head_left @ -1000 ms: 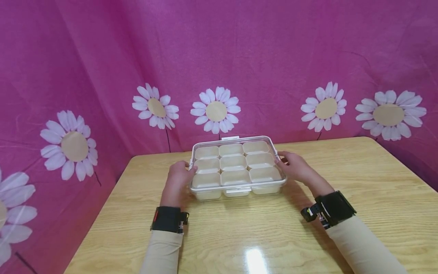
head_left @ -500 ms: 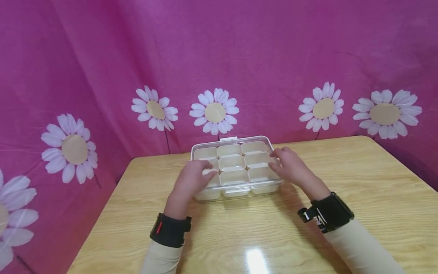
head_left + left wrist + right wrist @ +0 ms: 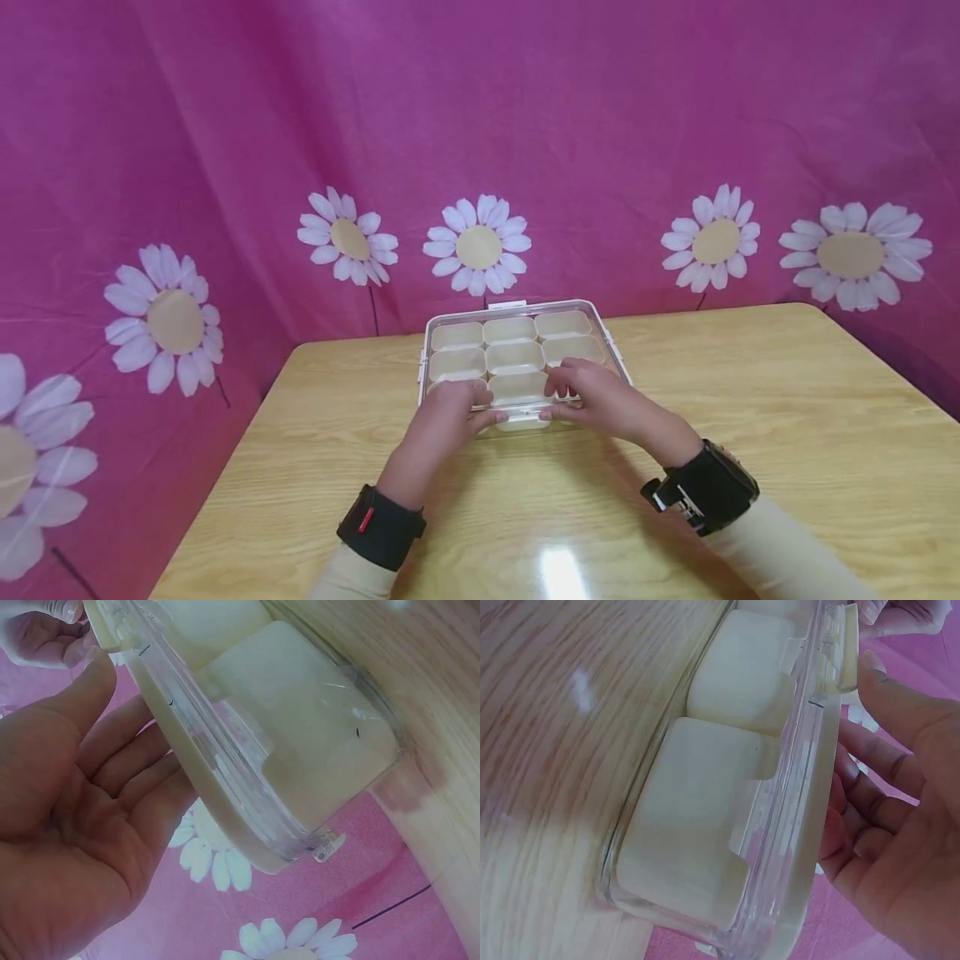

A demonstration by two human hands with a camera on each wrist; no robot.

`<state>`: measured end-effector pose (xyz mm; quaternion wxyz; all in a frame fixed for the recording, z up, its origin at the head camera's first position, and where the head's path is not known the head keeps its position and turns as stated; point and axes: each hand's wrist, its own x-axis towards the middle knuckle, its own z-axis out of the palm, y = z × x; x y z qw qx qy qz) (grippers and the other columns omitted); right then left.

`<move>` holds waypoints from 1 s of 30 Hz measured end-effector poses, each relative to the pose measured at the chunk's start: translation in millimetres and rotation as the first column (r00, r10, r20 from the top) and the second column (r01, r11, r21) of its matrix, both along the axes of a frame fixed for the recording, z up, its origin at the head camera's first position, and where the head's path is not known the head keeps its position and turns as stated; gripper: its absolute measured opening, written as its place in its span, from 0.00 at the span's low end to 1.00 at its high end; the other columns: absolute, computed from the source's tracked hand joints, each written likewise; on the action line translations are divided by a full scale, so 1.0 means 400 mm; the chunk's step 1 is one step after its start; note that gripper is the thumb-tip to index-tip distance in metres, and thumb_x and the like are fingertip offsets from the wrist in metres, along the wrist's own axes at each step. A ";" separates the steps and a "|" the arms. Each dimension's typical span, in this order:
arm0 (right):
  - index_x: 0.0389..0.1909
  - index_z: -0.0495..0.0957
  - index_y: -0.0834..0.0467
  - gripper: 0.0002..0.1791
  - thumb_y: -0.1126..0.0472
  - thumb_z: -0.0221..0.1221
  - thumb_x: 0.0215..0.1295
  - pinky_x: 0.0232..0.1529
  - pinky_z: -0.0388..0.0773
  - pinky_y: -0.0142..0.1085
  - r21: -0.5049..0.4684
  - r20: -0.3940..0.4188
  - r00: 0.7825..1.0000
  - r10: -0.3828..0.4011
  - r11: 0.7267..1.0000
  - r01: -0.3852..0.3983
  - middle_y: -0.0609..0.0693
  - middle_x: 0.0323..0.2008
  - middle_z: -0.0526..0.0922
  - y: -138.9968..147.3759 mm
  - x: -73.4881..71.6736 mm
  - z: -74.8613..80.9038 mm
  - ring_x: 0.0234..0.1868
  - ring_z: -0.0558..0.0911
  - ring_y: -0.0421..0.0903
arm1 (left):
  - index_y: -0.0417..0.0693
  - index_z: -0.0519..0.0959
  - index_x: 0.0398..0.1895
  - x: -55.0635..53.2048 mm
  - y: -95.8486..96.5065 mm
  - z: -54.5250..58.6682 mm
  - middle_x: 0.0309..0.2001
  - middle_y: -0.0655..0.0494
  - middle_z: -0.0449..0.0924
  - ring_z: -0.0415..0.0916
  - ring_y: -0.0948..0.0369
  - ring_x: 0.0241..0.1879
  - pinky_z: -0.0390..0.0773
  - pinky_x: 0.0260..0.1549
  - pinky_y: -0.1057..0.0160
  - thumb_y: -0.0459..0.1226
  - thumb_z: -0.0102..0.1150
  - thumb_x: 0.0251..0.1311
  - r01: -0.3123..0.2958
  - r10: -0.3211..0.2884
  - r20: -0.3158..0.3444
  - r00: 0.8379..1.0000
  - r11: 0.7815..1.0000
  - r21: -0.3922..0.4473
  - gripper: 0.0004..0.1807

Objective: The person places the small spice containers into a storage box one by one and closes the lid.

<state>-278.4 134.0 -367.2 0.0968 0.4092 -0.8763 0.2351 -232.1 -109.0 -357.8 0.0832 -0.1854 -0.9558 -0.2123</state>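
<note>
A clear plastic storage box [image 3: 429,333] with a cream-rimmed lid stands on the table, holding several cream compartments [image 3: 515,358] in rows. Both hands are at its front edge. My left hand [image 3: 450,417] has its thumb against the left end of the front latch [image 3: 523,422], its fingers lying over the lid. From the other side, my right hand [image 3: 600,404] sets its thumb at the latch's right end, fingers loosely bent on the lid. In the right wrist view the latch [image 3: 847,649] sticks out from the rim, with the thumb [image 3: 892,705] touching it.
The box stands toward the back of a wooden table [image 3: 480,533], near a magenta curtain [image 3: 585,150] printed with white daisies. Another latch [image 3: 507,305] sits on the box's back edge. Each wrist wears a black camera strap [image 3: 381,527].
Both hands have left the box's left and right sides, passed over the lid and come together at the front latch. The box has stayed in about the same place.
</note>
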 end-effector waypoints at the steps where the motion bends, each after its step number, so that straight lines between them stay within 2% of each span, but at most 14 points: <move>1: 0.32 0.79 0.57 0.14 0.54 0.74 0.57 0.35 0.72 0.37 -0.001 -0.001 1.000 -0.003 1.000 0.003 0.45 0.28 0.76 0.000 0.001 -0.002 0.32 0.75 0.44 | 0.49 0.84 0.28 0.000 0.000 0.000 0.21 0.63 0.68 0.66 0.63 0.25 0.66 0.27 0.66 0.45 0.74 0.56 0.001 -0.001 0.007 1.000 1.000 0.003 0.11; 10: 0.31 0.76 0.56 0.17 0.54 0.75 0.54 0.36 0.74 0.39 0.007 -0.090 0.996 0.001 1.000 -0.001 0.47 0.28 0.76 0.000 0.007 -0.008 0.33 0.76 0.44 | 0.49 0.86 0.28 -0.004 0.003 -0.001 0.21 0.63 0.72 0.69 0.62 0.27 0.69 0.30 0.65 0.46 0.76 0.51 0.003 -0.003 0.006 1.000 1.000 -0.005 0.12; 17: 0.32 0.76 0.58 0.18 0.54 0.76 0.53 0.39 0.76 0.41 0.010 -0.084 0.996 -0.009 1.000 0.010 0.48 0.30 0.78 -0.006 0.009 -0.002 0.35 0.79 0.47 | 0.48 0.86 0.30 -0.004 0.002 0.002 0.22 0.62 0.74 0.70 0.60 0.29 0.71 0.32 0.64 0.45 0.78 0.49 -0.006 0.006 0.012 1.000 1.000 0.006 0.13; 21: 0.31 0.75 0.57 0.19 0.53 0.76 0.53 0.39 0.76 0.41 0.020 -0.097 0.995 -0.017 1.000 0.020 0.48 0.30 0.77 -0.011 0.007 -0.001 0.35 0.78 0.46 | 0.47 0.86 0.30 -0.006 0.000 0.000 0.22 0.62 0.74 0.70 0.61 0.29 0.70 0.32 0.64 0.46 0.78 0.48 -0.012 0.012 -0.012 1.000 1.000 -0.009 0.14; 24: 0.31 0.75 0.57 0.20 0.53 0.77 0.52 0.38 0.75 0.41 0.032 -0.100 0.995 -0.026 0.999 0.029 0.48 0.30 0.77 -0.013 0.006 -0.004 0.34 0.77 0.45 | 0.47 0.87 0.32 -0.007 0.002 -0.002 0.23 0.62 0.76 0.70 0.61 0.29 0.71 0.32 0.64 0.47 0.78 0.47 -0.019 0.019 -0.027 0.999 0.999 -0.026 0.15; 30: 0.31 0.74 0.57 0.21 0.52 0.77 0.52 0.37 0.74 0.40 0.049 -0.075 0.996 -0.051 0.997 0.055 0.48 0.30 0.76 -0.011 0.011 -0.007 0.34 0.75 0.43 | 0.45 0.89 0.38 -0.005 0.010 -0.003 0.28 0.59 0.82 0.73 0.61 0.30 0.73 0.34 0.65 0.47 0.78 0.47 -0.033 0.032 -0.016 0.999 0.998 -0.047 0.19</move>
